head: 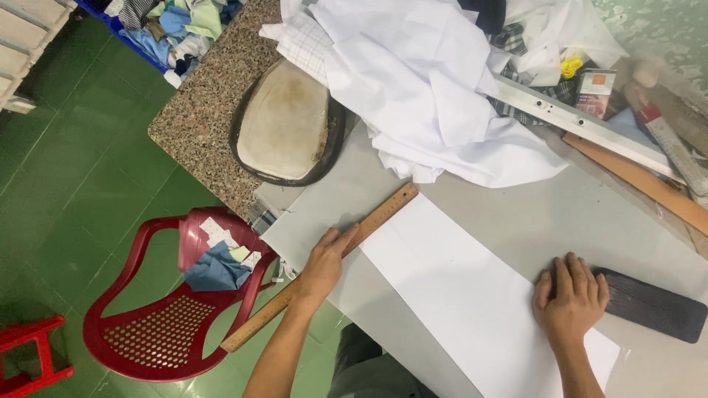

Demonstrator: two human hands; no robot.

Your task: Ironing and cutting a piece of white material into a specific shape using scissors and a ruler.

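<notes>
A long white strip of fabric [472, 295] lies flat on the grey table [560, 214]. A wooden ruler [369, 221] lies along the strip's left edge, sticking out past the table's near edge. My left hand [324, 267] presses down on the ruler at its middle, fingers spread over it. My right hand [571, 298] rests flat on the right side of the white strip, its fingers touching the end of a dark flat block [656, 306]. Neither hand grips anything.
A heap of white cloth [435, 88] covers the far table. A padded oval board [284, 121] sits on the granite counter [199, 110]. A metal rail [582, 121] and wooden strip [641, 180] lie at right. A red plastic chair [162, 317] holds fabric scraps.
</notes>
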